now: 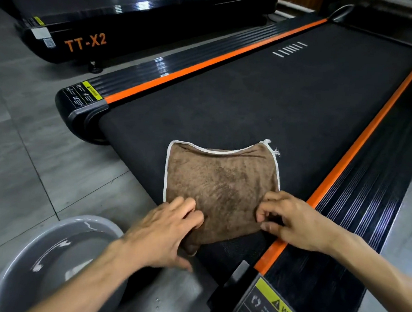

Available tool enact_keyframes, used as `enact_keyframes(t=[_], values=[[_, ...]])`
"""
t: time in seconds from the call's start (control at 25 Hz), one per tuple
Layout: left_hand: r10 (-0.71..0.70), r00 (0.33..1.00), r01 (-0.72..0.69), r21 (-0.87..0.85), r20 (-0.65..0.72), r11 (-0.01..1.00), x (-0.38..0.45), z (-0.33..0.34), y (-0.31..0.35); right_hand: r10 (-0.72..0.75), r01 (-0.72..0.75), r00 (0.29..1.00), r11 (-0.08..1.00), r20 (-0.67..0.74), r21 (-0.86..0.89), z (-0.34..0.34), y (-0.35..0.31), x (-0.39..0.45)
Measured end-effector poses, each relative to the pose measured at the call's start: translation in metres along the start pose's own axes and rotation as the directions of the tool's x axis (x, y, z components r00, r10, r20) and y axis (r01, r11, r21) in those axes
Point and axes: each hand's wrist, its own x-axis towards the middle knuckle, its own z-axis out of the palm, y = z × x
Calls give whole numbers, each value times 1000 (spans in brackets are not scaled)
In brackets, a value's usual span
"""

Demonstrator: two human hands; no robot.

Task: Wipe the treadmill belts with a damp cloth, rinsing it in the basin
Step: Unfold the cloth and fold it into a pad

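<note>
Both hands' fingers pinch the brown cloth's (220, 185) near edge on the belt (263, 106): left hand (164, 233), right hand (290, 221), apparently gripping; basin (24, 265) beside left fingers.

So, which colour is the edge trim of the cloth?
White trim on the brown cloth, clearest in the head view.
</note>
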Motion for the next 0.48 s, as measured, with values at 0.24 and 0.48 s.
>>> enact_keyframes(t=[0.24, 0.48], values=[[-84, 988, 49, -249, -131, 967, 10, 0, -7, 358, -254, 888, 905, -288, 342, 2, -5, 24], [-495, 849, 151, -816, -182, 558, 29, -33, 8, -17, -49, 875, 991, -484, -124, 26, -67, 35]])
